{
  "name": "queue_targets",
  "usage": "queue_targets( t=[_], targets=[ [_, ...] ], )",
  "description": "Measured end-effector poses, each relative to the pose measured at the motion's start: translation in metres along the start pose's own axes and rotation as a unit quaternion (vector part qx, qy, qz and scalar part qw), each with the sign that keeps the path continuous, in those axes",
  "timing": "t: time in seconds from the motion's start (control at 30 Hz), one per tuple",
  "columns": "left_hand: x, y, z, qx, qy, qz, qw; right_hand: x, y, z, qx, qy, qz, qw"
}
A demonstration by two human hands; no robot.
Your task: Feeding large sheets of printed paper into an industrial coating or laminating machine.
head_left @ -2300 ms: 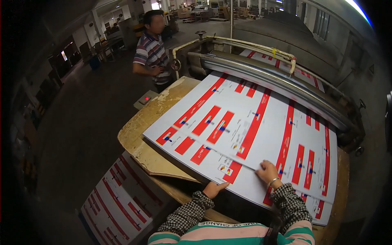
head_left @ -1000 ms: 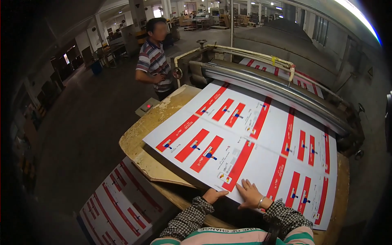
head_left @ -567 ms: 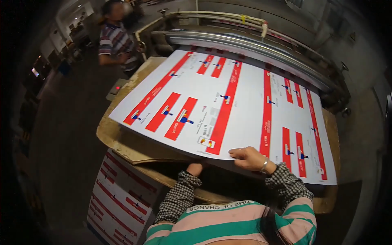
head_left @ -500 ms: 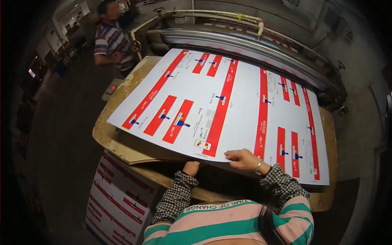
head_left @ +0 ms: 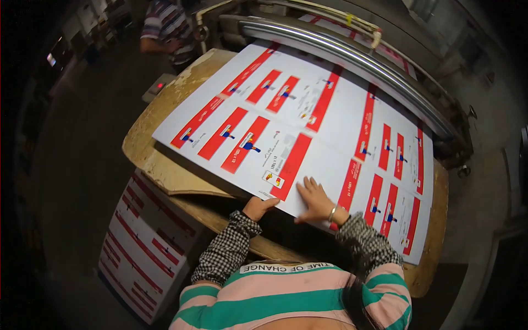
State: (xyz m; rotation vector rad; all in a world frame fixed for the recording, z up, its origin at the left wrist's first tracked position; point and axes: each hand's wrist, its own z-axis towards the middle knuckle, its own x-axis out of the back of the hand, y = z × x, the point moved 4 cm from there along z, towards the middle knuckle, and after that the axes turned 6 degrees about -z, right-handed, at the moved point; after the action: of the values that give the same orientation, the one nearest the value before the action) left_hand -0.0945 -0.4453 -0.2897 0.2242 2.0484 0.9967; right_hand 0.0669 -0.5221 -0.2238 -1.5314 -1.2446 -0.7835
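Large white printed sheets (head_left: 324, 154) with red bars lie in a stack on a worn wooden board. At their near edge, my left hand (head_left: 259, 208) has its thumb on top, its fingers tucked out of sight below the edge. My right hand (head_left: 314, 202) rests on the top surface with its fingers spread, right of the left hand. Farther off, another printed sheet (head_left: 352, 82) overlaps this one and reaches the long metal roller (head_left: 341, 47) of a machine.
The wooden board (head_left: 144, 148) sticks out past the sheets at left and right. Below on the left stands another stack of printed sheets (head_left: 129, 242). A person in a striped shirt (head_left: 165, 30) is at the far left, beside the machine. A small box with a red light (head_left: 159, 86) sits by the board.
The upper sheet has slid away toward the roller, baring the sheet under it. My right hand has left its edge grip and spread flat. My left thumb now shows over the edge.
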Motion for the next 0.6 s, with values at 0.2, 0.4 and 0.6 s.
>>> queue_targets(
  t=[0.2,0.4,0.6],
  targets=[
    [-0.012,0.018,0.000,-0.001,-0.051,0.116,0.992,0.044,0.004,-0.025,0.027,0.015,0.219,0.975],
    [-0.001,0.013,-0.011,-0.152,-0.034,0.637,0.755,0.083,-0.018,-0.052,0.039,0.116,0.256,0.959],
    [0.032,-0.028,0.007,-0.140,-0.008,0.619,0.773,0.022,-0.002,-0.053,-0.026,0.084,0.405,0.910]
  ],
)
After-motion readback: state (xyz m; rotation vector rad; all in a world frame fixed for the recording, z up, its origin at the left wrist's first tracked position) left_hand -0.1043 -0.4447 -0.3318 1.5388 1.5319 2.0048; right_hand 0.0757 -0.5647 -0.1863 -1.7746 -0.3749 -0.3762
